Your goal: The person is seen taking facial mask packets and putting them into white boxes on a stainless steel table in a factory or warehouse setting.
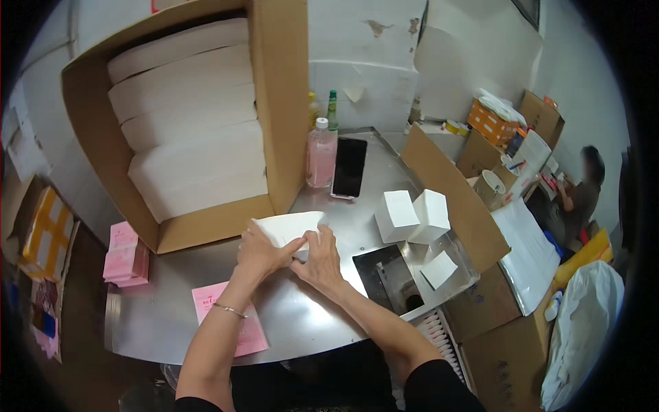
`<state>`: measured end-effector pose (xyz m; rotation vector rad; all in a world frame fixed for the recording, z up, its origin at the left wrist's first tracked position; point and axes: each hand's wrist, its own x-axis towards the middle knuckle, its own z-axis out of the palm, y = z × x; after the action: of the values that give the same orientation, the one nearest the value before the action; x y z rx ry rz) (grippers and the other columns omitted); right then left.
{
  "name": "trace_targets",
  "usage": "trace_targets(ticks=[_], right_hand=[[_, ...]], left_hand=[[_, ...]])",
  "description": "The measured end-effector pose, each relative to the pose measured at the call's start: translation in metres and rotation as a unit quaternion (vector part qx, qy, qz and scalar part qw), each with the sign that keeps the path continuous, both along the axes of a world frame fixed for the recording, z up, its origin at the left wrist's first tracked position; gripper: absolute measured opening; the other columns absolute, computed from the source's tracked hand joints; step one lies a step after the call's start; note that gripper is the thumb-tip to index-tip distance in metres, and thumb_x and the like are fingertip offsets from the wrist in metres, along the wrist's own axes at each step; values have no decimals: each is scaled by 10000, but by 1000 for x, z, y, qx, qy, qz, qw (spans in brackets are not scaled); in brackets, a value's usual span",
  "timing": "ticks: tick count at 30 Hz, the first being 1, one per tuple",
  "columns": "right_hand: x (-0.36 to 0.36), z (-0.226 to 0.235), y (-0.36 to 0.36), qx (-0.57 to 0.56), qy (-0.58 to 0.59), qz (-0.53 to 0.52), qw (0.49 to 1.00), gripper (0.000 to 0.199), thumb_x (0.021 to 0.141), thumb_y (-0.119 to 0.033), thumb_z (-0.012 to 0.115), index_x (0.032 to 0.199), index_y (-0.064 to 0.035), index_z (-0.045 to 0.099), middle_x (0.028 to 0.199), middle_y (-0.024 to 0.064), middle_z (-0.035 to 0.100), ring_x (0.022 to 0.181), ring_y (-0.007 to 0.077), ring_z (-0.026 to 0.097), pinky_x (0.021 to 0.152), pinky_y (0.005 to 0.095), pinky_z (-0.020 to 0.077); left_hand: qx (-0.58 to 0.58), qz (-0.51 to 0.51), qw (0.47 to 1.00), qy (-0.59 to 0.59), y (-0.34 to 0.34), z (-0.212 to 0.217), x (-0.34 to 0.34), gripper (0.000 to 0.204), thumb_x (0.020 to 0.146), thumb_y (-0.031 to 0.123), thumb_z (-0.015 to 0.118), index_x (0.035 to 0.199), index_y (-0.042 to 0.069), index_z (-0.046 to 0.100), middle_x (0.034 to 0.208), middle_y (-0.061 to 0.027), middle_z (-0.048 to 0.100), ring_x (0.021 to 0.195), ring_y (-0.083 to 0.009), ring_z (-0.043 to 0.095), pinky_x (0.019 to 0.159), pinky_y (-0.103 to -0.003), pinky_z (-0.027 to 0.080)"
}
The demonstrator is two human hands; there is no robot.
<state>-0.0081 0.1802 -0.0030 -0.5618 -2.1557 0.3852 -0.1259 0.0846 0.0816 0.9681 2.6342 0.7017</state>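
Note:
Both hands grip a small white paper box [285,228] just above the metal table, in front of the large carton. My left hand [259,248], with a bracelet on its wrist, closes around the box's left side. My right hand [319,259] has its fingers bent and pinched at the box's near right corner. The lower part of the box is hidden behind the hands. A pink printed sheet [250,329] lies on the table under my left forearm. Two white boxes [397,218] stand upright to the right, touching each other.
An upright cardboard carton [283,103] holds stacked white flat boxes [199,172]. Nearby are a pink-liquid bottle [320,161], a propped phone [350,168], a pink paper stack [125,257], a dark recessed panel [388,278] and a white flap [439,270]. A person [583,192] sits far right.

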Motion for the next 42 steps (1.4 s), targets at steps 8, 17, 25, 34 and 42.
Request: trace_targets(ticks=[8, 17, 25, 34, 42], right_hand=[[64, 43, 71, 234, -61, -122, 963, 449, 637, -131, 733, 1052, -25, 599, 1326, 269, 491, 1196, 457, 485, 1004, 610, 372], [185, 29, 41, 94, -141, -301, 938, 741, 671, -274, 799, 1312, -10, 539, 1319, 226, 484, 1275, 426, 412, 1075, 565, 312], [239, -2, 55, 19, -113, -202, 973, 296, 766, -105, 726, 1035, 11, 678, 935, 154, 610, 946, 309, 592, 805, 394, 472], [229, 0, 187, -352, 316, -119, 873, 214, 918, -117, 537, 959, 23, 692, 718, -24, 571, 622, 69, 514, 553, 272, 428], [281, -7, 58, -368, 394, -232, 810, 286, 1014, -230, 580, 1084, 34, 663, 894, 19, 647, 779, 91, 588, 674, 268, 482]], left_hand=[[-116, -97, 988, 26, -3, -1, -8, 1142, 745, 451, 743, 1547, -14, 76, 1360, -318, 468, 1224, -463, 545, 1028, -487, 469], [-128, -140, 981, 45, 2, 3, -9, 1042, 718, 405, 754, 1506, 40, 179, 1317, -299, 514, 1174, -434, 582, 992, -478, 493], [274, -45, 737, -615, 75, -17, 6, 531, 868, 314, 638, 1288, 8, 526, 1134, -116, 654, 980, -254, 664, 804, -468, 565], [166, -148, 790, -571, 125, -30, 26, 549, 905, 406, 592, 1334, 70, 523, 1247, -110, 582, 1143, -239, 554, 913, -470, 487], [229, -194, 812, -500, 212, -49, 75, 478, 836, 368, 690, 1207, 66, 672, 988, -65, 652, 843, -171, 618, 617, -286, 504]])
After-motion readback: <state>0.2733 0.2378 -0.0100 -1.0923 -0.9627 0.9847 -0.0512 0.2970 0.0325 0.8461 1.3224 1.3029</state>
